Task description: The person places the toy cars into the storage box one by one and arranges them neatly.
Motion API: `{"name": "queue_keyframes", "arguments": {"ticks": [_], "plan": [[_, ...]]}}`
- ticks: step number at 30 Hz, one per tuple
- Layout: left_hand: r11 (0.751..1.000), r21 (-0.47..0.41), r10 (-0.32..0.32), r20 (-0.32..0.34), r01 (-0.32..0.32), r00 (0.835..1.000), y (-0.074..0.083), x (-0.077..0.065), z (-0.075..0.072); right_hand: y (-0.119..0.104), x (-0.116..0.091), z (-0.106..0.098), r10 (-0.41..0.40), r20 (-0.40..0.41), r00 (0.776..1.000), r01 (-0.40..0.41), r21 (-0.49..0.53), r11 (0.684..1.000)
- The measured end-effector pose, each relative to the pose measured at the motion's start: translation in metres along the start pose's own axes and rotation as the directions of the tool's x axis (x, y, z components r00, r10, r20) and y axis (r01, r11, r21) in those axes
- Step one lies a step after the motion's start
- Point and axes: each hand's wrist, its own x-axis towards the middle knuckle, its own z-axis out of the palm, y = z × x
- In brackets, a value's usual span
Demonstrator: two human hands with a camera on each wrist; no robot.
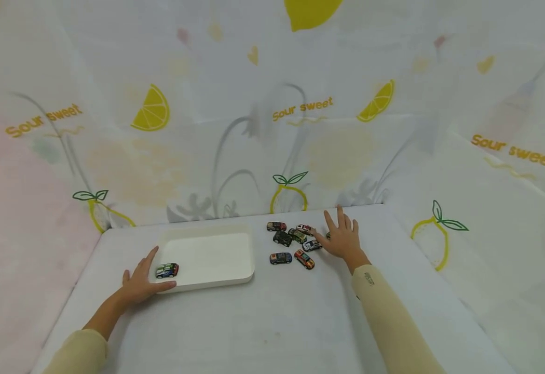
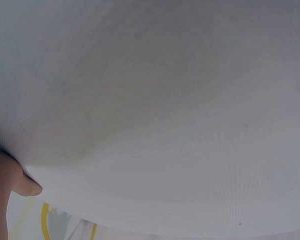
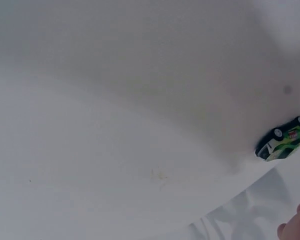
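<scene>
In the head view, a white tray [image 1: 207,259] lies on the table with one green, white and blue toy car [image 1: 167,270] at its left end. My left hand [image 1: 138,283] spreads round the tray's front left corner, its thumb along the front rim. My right hand [image 1: 342,238] is spread beside a cluster of toy cars, fingers apart and holding nothing visible. The cluster includes an orange-red car [image 1: 304,259], a blue car [image 1: 280,258] and a white-and-black car [image 1: 312,244]. Another car is mostly hidden behind the right hand. A green toy car [image 3: 285,140] shows in the right wrist view.
More cars of the cluster sit toward the back, among them a black car [image 1: 282,238] and a red-and-white car [image 1: 305,228]. White cloth covers the table [image 1: 263,327]. Behind it rises a lemon-printed cloth backdrop [image 1: 235,145], which also runs along both sides.
</scene>
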Motion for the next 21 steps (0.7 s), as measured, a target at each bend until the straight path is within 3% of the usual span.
{"name": "queue_keyframes", "arguments": {"ticks": [7, 21], "plan": [[0.999, -0.009, 0.041, -0.004, -0.041, 0.999, 0.001, -0.004, -0.001, 0.009, -0.005, 0.002, 0.023, 0.042, 0.999, -0.022, -0.021, 1.000], [0.999, -0.004, 0.044, -0.004, -0.044, 0.999, 0.001, -0.001, -0.001, 0.046, -0.014, 0.007, 0.064, 0.058, 0.996, -0.065, 0.008, 0.998]]}}
